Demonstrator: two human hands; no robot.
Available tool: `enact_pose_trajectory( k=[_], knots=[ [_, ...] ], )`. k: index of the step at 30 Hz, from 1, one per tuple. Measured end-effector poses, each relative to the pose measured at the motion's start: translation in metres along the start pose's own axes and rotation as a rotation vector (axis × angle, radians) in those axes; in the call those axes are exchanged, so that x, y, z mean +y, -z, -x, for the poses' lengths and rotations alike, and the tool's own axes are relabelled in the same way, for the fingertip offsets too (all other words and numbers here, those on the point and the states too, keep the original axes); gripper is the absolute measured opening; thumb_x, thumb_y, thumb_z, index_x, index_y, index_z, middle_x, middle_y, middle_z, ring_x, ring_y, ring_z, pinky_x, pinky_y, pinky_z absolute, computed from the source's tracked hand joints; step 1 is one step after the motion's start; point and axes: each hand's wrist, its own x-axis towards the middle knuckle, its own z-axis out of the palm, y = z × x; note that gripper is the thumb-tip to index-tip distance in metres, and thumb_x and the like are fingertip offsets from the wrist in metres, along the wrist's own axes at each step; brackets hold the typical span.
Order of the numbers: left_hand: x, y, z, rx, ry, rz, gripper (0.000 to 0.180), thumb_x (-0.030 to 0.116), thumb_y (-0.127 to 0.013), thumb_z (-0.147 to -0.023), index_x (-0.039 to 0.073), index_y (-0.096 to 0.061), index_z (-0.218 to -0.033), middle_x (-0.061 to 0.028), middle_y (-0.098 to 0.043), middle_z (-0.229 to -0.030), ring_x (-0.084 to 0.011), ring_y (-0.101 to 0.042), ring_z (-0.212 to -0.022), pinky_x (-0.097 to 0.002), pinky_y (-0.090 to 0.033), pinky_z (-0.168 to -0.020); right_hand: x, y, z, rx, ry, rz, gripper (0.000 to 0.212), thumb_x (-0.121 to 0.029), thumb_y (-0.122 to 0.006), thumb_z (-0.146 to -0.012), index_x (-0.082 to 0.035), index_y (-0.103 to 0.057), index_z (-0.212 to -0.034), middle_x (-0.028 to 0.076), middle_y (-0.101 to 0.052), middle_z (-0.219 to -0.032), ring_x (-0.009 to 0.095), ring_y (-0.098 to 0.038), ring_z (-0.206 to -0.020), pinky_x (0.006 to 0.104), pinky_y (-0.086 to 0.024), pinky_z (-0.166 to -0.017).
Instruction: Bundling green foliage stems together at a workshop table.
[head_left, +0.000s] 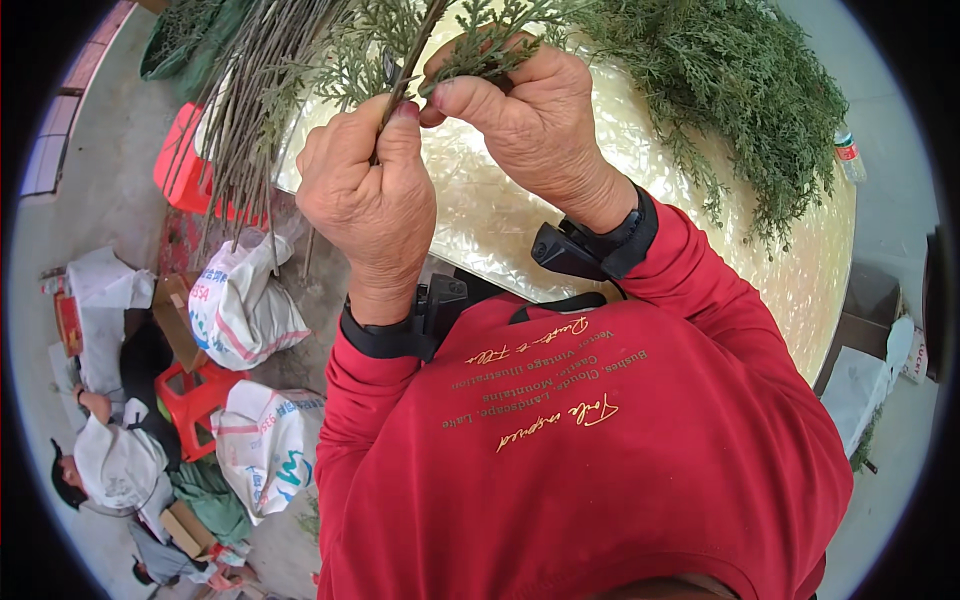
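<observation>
My left hand point(362, 190) is closed round a thin brown stem point(418, 45) that leans up and to the right, its thumb pressed near the top of the fist. Close beside it, my right hand point(540, 130) pinches a green conifer sprig point(482, 55) between thumb and fingers; its base comes near the stem. More feathery green foliage point(350, 65) spreads behind my left hand. To the left, a bundle of long bare brown stems point(245, 110) juts past the edge of the pale, pearly table point(480, 235).
A large heap of conifer greenery point(740, 100) covers the table's far right, near a plastic bottle point(849, 155). On the left are a red stool point(180, 160), another red stool point(190, 405), white woven sacks point(245, 310) and a person in a cap point(120, 460).
</observation>
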Motion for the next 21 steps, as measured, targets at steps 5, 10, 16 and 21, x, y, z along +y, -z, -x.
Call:
enact_pose_trajectory(
  k=[5,10,16,21],
  knots=[
    [-0.0046,-0.0028,-0.0005,0.044,-0.068,-0.06,0.006,0.006,-0.065,-0.07,0.005,-0.064,-0.075,-0.0049,-0.055,-0.059,-0.0205,-0.048,-0.056,-0.0306,-0.037,-0.057,0.0024,0.0001,0.0011,0.004,0.045,0.014,0.014,-0.002,-0.06,-0.08,0.005,-0.059,-0.092,0.01,-0.063,-0.077,0.015,-0.061,-0.071,0.0263,-0.052,-0.066],
    [-0.0035,-0.0033,0.0005,0.037,-0.088,-0.072,0.006,0.006,-0.065,-0.069,0.005,-0.064,-0.075,-0.0049,-0.055,-0.06,-0.0207,-0.049,-0.056,-0.0308,-0.037,-0.058,0.0049,0.0007,0.0024,0.025,0.023,-0.017,0.015,-0.002,-0.06,-0.08,0.005,-0.06,-0.093,0.01,-0.063,-0.078,0.015,-0.061,-0.071,0.0268,-0.053,-0.066],
    [-0.0028,-0.0046,0.0008,0.033,-0.079,-0.093,0.006,0.006,-0.065,-0.069,0.005,-0.064,-0.075,-0.0049,-0.055,-0.06,-0.0206,-0.049,-0.056,-0.0307,-0.037,-0.058,0.0045,0.0004,0.0025,0.044,-0.012,-0.01,0.016,-0.002,-0.06,-0.08,0.005,-0.06,-0.094,0.01,-0.063,-0.079,0.015,-0.061,-0.07,0.0274,-0.053,-0.065],
    [-0.0047,-0.0072,0.0006,0.026,-0.1,-0.09,0.006,0.006,-0.065,-0.069,0.006,-0.064,-0.075,-0.0044,-0.055,-0.06,-0.0207,-0.049,-0.056,-0.0306,-0.037,-0.058,0.0078,0.0014,0.0023,0.059,-0.016,-0.064,0.016,-0.002,-0.061,-0.079,0.005,-0.06,-0.093,0.01,-0.063,-0.079,0.015,-0.061,-0.069,0.0273,-0.053,-0.065]
  ],
)
